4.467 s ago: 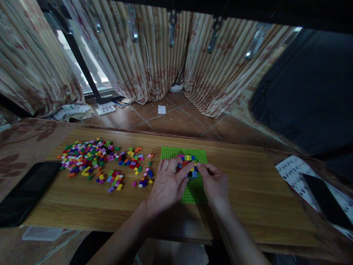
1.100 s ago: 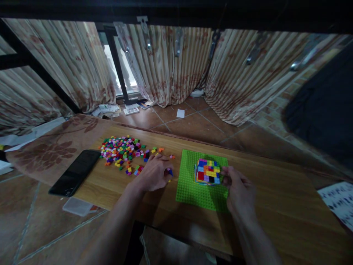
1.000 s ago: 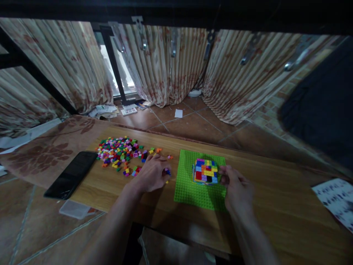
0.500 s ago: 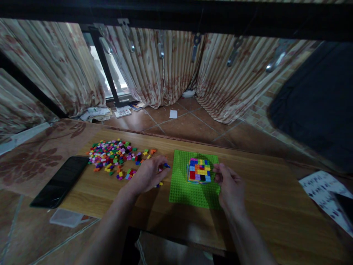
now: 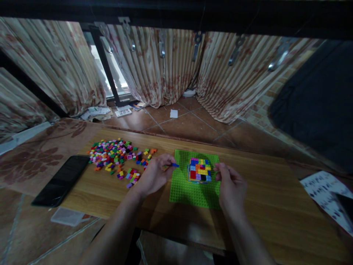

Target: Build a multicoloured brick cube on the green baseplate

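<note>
A green baseplate (image 5: 193,191) lies on the wooden table (image 5: 270,206). On it stands a square multicoloured brick block (image 5: 199,170). My left hand (image 5: 153,176) pinches a small blue brick (image 5: 174,165) just left of the block, above the plate's left edge. My right hand (image 5: 231,186) rests on the plate's right side, its curled fingertips against the block's right face. A pile of loose coloured bricks (image 5: 113,156) spreads to the left of my left hand.
A black phone (image 5: 59,180) lies at the table's left end, on a patterned cloth. Printed paper (image 5: 328,198) lies at the right edge. Curtains hang behind the table above a tiled floor with scattered papers (image 5: 96,112).
My left hand left the loose bricks and moved right with a blue brick pinched in it, up to the block's left side. My right hand stayed by the block.
</note>
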Tool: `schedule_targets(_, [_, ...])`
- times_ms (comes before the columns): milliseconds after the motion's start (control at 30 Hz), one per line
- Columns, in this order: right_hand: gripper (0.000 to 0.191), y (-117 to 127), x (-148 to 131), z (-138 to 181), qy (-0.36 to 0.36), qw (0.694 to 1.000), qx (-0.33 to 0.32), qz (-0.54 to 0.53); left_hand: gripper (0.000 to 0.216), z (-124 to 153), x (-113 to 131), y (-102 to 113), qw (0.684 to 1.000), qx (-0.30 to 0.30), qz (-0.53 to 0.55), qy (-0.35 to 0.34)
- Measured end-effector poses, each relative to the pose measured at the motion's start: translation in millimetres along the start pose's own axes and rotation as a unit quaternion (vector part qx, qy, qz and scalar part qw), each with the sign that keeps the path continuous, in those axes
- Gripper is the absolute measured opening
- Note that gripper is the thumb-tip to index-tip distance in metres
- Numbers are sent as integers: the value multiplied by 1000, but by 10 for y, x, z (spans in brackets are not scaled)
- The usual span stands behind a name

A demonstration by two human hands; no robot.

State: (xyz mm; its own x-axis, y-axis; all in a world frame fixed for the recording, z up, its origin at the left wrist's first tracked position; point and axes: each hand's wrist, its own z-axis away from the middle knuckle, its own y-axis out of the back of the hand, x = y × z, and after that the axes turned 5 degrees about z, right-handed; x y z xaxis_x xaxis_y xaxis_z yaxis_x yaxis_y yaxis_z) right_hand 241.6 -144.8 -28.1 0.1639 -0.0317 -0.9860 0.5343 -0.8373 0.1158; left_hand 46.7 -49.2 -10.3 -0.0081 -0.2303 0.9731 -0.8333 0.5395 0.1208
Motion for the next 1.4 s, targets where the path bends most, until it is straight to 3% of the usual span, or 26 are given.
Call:
schedule_targets(167, [30,24,-36,34,76,997,1,32,2,13,4,-7,1000,-18,-6,3])
schedule_targets(300, [16,59,-70,110,165,986,-2,25,3,22,12,-47,999,-27,29,5])
schedule_targets(367, [8,85,-101,170,228,972,-43,44,4,29,27,-92,998,-37,53,1])
schedule_targets(467, [16,120,-157,262,308,935,-143,102,3,44,61,-176,994,-58,96,-10])
schedule_targets(600, [21,128,-186,332,360,895,-219,148,5,69,87,-265,984,-75,159,-6])
schedule_targets(833, [14,146,-196,313,344,902,-217,144,9,76,86,-293,981,-82,177,11])
schedule_targets(1000, [14,272,-164,158,217,961,-56,162,9,37,50,-275,987,-47,156,15])
schedule_targets(1067, [19,325,-138,104,168,972,-23,164,9,15,8,-267,988,-27,149,25])
schedule_targets(1267, [22,351,-99,135,173,957,-76,220,9,-34,-96,-269,992,31,110,61])
schedule_targets(1400, [22,298,-86,172,190,946,-81,248,10,-38,-112,-283,992,27,99,79])
